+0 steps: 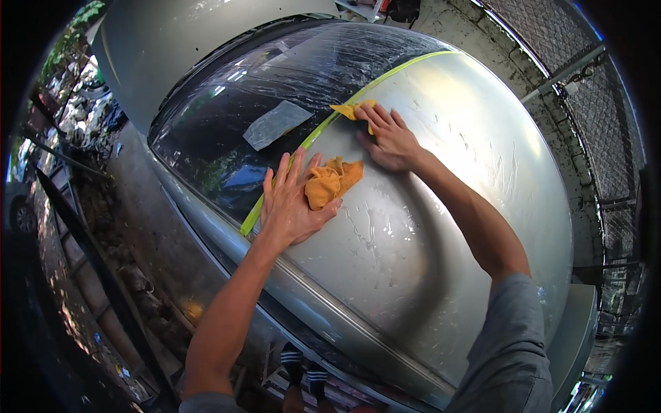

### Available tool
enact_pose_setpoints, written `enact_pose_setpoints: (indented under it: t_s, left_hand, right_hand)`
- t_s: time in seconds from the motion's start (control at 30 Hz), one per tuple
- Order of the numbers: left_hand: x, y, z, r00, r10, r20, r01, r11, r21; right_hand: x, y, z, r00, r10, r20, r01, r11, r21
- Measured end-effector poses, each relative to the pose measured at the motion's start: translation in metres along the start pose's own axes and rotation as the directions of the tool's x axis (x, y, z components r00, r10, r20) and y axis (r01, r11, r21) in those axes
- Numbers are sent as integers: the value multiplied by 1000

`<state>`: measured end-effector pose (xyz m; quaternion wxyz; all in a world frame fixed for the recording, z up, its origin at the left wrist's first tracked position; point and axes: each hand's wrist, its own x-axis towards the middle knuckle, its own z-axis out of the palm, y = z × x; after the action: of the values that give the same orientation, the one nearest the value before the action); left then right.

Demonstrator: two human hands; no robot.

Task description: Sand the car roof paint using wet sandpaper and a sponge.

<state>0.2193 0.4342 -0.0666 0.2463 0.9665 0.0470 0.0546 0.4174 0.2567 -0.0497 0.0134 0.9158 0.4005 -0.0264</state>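
Note:
My left hand lies flat on the silver car roof, fingers spread across the yellow-green masking tape. A crumpled orange cloth rests against it, between thumb and forefinger. Farther up and to the right, my right hand presses a yellow piece of cloth onto the roof beside the tape, its fingers bent over it and partly hiding it. Wet streaks and drops mark the silver paint.
On the wet, streaked windshield lies a grey sheet, resembling sandpaper. Beyond the glass is the silver hood. A wire fence and a block wall stand at the right. Debris and a dark bar are at the left; my feet are below.

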Motion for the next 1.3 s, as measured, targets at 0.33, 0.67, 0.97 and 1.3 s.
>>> enact_pose_setpoints:
  t_s: [0.33, 0.67, 0.97, 1.3]
  left_hand:
    - [2, 3, 2, 999, 19, -29, -21, 999, -46]
    - [-61, -38, 11, 987, -149, -62, 118, 928, -353]
    - [-76, -63, -9, 813, -447, -373, 284, 864, -417]
    - [-76, -66, -7, 830, -419, -368, 246, 867, -434]
  right_hand:
    - [8, -10, -14, 999, 27, 18, -28, 999, 47]
    - [10, -55, 14, 923, 384, -19, -384, 921, -59]
    - [-26, -146, 26, 972, 232, -30, -232, 973, 13]
    - [-72, -174, 18, 997, -46, -57, 47, 999, 15]
